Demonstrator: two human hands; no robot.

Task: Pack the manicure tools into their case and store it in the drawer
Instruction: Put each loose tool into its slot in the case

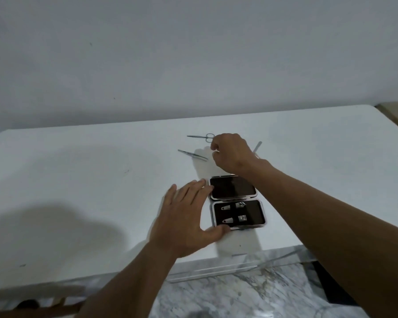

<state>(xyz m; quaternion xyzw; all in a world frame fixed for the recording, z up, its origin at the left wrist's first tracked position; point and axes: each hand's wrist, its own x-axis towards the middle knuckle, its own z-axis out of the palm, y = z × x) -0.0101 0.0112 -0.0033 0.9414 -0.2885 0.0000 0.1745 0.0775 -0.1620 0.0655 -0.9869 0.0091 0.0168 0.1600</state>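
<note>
left hand (186, 216) lies spread flat, steadying the open manicure case (237, 203). right hand (230, 152), loosely curled and seemingly empty, hovers by thin steel tweezers (192, 154) and scissors (201, 137); light, stiff and slippery, best pinched mid-shaft.

manicure case (237, 203): black, metal-rimmed, lying fully open and flat on the white table; far half bare, near half carrying four small metal clips. scissors (202, 136): flat, far of the case. tweezers (192, 154): flat, near side of the scissors. slim metal tool (257, 146): flat, to the right, partly hidden.
</note>
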